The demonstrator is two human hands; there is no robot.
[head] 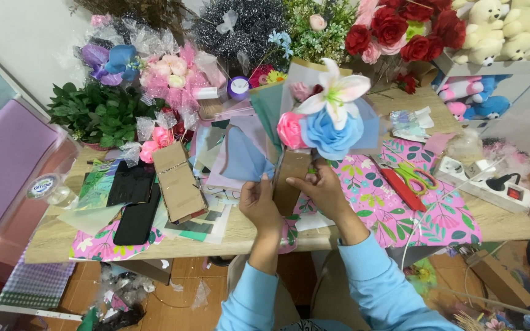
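Small bouquet [326, 122] of white, blue and pink flowers held upright over table [498, 227], brown wrap clasped by left hand [259, 205] and right hand [321, 190], both closed on it; loose paper sheets [234, 153] behind, cardboard piece [178, 182] left, green-handled scissors [413, 176] and power strip [483, 178] right

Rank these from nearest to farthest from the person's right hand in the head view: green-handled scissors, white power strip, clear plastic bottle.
From the right hand:
1. Green-handled scissors, just to its right on the floral paper.
2. White power strip, farther right near the table edge.
3. Clear plastic bottle, far across at the left end.
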